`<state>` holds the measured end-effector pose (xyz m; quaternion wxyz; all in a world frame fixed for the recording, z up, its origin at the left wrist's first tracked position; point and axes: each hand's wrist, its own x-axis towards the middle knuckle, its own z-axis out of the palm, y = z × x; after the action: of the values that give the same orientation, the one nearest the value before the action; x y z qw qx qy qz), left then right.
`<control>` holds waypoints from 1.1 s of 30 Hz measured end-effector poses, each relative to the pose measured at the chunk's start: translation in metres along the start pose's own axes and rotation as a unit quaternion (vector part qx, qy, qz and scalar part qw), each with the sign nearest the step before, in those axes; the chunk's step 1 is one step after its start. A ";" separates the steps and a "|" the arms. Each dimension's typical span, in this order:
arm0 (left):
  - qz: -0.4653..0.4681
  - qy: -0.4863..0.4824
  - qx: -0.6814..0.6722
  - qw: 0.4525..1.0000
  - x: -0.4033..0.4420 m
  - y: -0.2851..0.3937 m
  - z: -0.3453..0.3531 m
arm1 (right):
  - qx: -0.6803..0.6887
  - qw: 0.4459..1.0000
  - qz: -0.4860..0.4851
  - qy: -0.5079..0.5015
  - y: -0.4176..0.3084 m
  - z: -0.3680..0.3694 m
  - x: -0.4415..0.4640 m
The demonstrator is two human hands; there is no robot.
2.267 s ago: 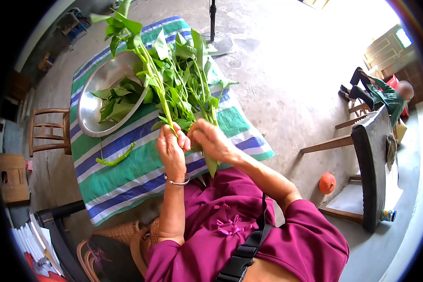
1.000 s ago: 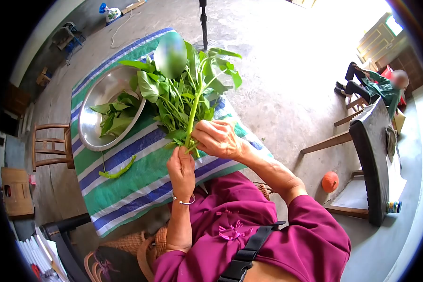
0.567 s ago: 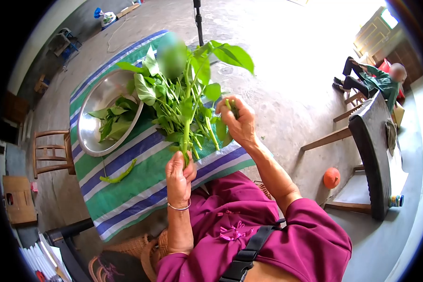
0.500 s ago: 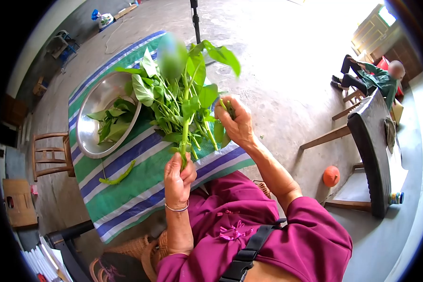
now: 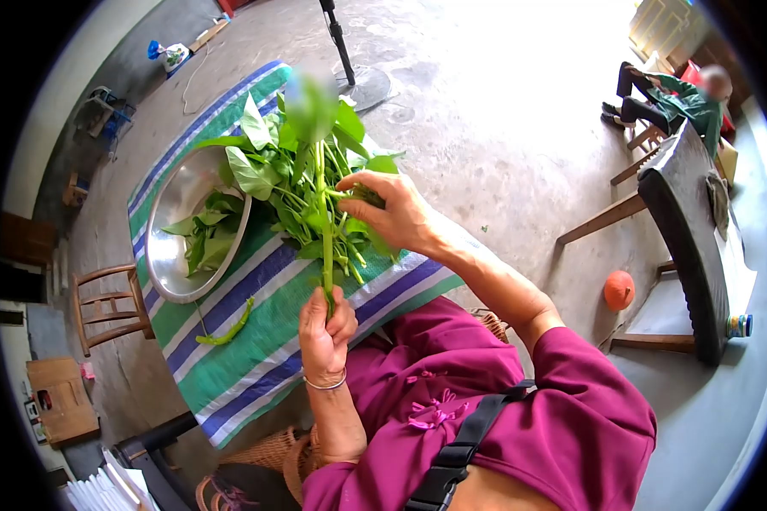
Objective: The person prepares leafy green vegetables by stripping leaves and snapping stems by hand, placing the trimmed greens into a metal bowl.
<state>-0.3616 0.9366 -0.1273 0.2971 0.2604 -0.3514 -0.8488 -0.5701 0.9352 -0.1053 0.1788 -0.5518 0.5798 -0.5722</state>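
Near the table's front edge, my left hand (image 5: 326, 334) is closed around the lower end of a thick green stem (image 5: 326, 255) of leafy greens, held upright. My right hand (image 5: 389, 209) is at the stem's right side, its thumb and fingers closing on a leaf stalk (image 5: 337, 195) there; some green shows in the palm, partly hidden by the fingers. Behind the stem lies a heap of leafy greens (image 5: 253, 175). To its left a steel bowl (image 5: 164, 262) contains several picked leaves (image 5: 209, 234). A blurred patch covers the stem's top.
A striped cloth (image 5: 230, 383) covers the table. One green pod-like piece (image 5: 227, 328) lies on it. A wooden chair (image 5: 111, 311) stands left, a black-backed chair (image 5: 677, 255) right, near an orange pumpkin-like thing (image 5: 619, 290). A person (image 5: 686, 106) sits far right. Beyond the table stands a pole (image 5: 341, 51).
My right hand has moved left, from beside the greens to the stem. My left hand still grips the stem's lower end. The view has shifted slightly.
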 end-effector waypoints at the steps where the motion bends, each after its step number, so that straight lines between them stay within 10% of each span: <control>1: 0.004 -0.006 0.000 1.000 0.000 0.000 -0.001 | 0.001 1.000 0.001 0.004 0.003 -0.002 0.000; 11: -0.015 -0.014 -0.064 0.998 -0.008 0.014 -0.020 | 0.042 0.980 0.134 0.142 0.060 -0.055 -0.001; 13: -0.028 -0.034 -0.058 0.997 -0.010 0.015 -0.024 | 0.037 0.993 -0.051 0.097 0.056 -0.050 0.001; 20: -0.034 -0.028 -0.088 0.995 -0.017 0.017 -0.024 | -0.213 0.951 -0.223 -0.014 0.045 -0.015 0.019; 33: -0.048 -0.057 -0.139 0.987 -0.023 0.029 -0.031 | -0.190 0.953 -0.237 -0.019 0.054 -0.011 0.022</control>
<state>-0.3160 0.9220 -0.1194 0.2683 0.1841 -0.2333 -0.9163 -0.6097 0.9077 -0.1392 -0.0589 -0.7083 0.5263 -0.4668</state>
